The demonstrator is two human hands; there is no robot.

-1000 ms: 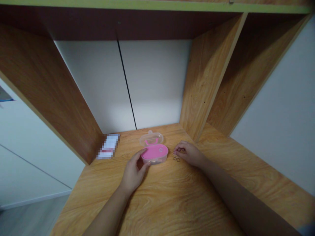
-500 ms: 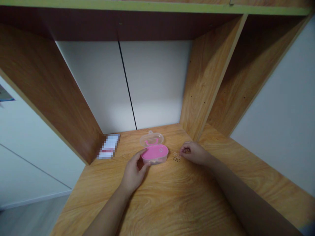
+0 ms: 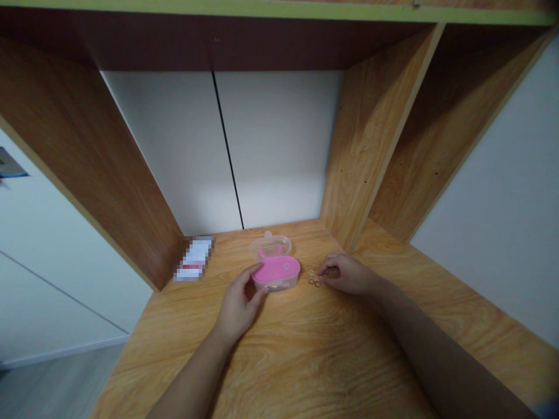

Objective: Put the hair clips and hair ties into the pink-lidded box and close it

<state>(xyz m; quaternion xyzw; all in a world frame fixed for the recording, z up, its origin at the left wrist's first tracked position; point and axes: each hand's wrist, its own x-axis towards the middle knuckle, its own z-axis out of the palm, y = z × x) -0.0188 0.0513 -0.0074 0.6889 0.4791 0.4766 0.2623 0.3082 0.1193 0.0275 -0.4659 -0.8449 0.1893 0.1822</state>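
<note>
My left hand [image 3: 238,299] is closed around the left end of a small oval box [image 3: 283,284], thumb at its front and fingers over its top. The box has clear sides and a pink inner cover [image 3: 275,269], on which a small pale ring [image 3: 287,266] shows. Its clear lid [image 3: 273,247] with a pink handle is flipped open behind it. Right of the box lie several small rings like hair ties [image 3: 314,283], some dark and some pale. My right hand [image 3: 343,273] rests beside them with thumb and fingertips pinched together. Whatever is between those fingertips is too small to tell.
The wooden desktop [image 3: 279,361] runs beneath both arms. A blurred white packet or card [image 3: 194,259] lies at the back left, by the left side panel [image 3: 109,174]. A wooden upright [image 3: 367,139] stands behind my right hand, and a shelf [image 3: 262,41] overhangs the desk.
My right hand's fingertips have shifted slightly and close together beside the rings. My left hand and the box keep their place; the whole view has tilted a little.
</note>
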